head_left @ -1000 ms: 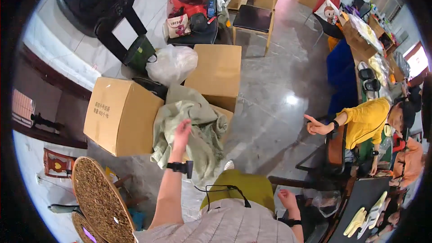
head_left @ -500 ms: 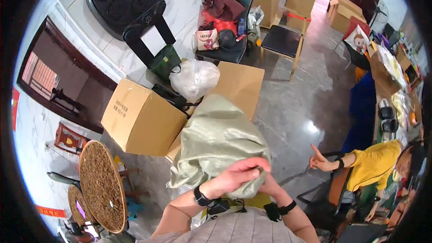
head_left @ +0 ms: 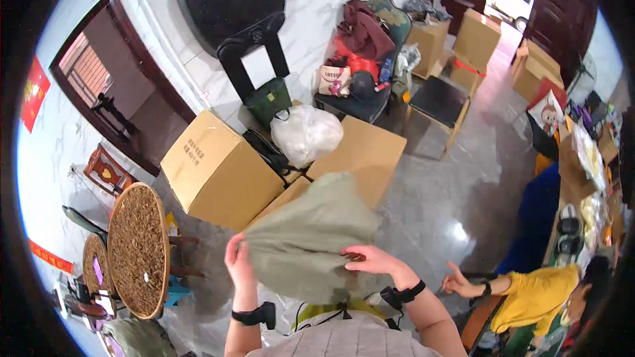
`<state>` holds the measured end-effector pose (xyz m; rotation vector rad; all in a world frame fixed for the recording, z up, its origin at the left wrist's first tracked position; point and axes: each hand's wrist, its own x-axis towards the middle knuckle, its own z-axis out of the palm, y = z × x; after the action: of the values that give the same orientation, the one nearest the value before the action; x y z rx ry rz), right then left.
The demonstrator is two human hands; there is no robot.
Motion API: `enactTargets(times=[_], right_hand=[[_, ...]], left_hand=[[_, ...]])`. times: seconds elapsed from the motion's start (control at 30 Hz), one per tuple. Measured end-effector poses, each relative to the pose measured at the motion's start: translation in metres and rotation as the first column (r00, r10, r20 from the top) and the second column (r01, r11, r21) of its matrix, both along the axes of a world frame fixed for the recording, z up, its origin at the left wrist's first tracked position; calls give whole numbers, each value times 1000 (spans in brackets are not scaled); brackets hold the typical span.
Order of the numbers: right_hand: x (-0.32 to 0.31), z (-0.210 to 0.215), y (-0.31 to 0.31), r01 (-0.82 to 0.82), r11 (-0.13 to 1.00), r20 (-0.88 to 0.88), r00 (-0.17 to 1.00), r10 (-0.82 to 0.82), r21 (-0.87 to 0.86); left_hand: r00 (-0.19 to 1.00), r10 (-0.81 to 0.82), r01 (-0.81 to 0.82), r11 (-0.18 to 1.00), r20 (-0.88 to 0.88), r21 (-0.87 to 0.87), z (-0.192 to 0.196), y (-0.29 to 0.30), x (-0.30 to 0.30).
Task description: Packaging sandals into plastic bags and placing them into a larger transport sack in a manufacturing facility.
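A pale green woven sack [head_left: 307, 241] hangs spread out in front of me, wide across the top. My left hand [head_left: 239, 261] is closed on its left corner, with the fingertips curled over the edge. On the sack's right side, my right hand [head_left: 377, 261] grips the cloth with bent fingers, thumb below them. What lies inside the sack, if anything, cannot be seen. Just beyond it stands a cardboard box [head_left: 357, 152] with its flap folded out.
A larger closed carton [head_left: 221, 172] and a stuffed white plastic bag [head_left: 307, 135] stand ahead. At the left is a round tray [head_left: 162, 251] of small brown pieces. A person in a yellow top [head_left: 529, 294] sits at the right, one hand [head_left: 461, 282] raised. A black-seated chair [head_left: 438, 100] stands farther off.
My hands have moved apart; the left went to the sack's left corner. The sack is now stretched wider and flatter. My view has shifted, and the other person's hand has curled slightly.
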<state>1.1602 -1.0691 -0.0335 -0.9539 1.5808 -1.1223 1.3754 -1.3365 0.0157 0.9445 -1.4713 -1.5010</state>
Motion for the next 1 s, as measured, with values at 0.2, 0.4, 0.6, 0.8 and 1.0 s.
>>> enactTargets(times=[0.2,0.4,0.6,0.8,1.0], right_hand=[[-75,-24,-79,246,959,350,894,-280,139],[-165,-65,-193,258,951,626,717,-306,169],[-251,-155,-325,246,890,734,502,-457,385],[-345,-220,-401,368,733,794,-29,-607,573],[-472,-124,-453,546,837,991,97,-91,23]], left_hand=[[942,322,-307,941,-96,144,-52,-52,46],[926,378,-345,860,-14,376,-72,-35,21],[891,371,-452,791,262,413,-81,-4,3],[697,618,-716,627,363,307,-94,65,-60],[575,711,-813,444,405,375,-81,124,-150]])
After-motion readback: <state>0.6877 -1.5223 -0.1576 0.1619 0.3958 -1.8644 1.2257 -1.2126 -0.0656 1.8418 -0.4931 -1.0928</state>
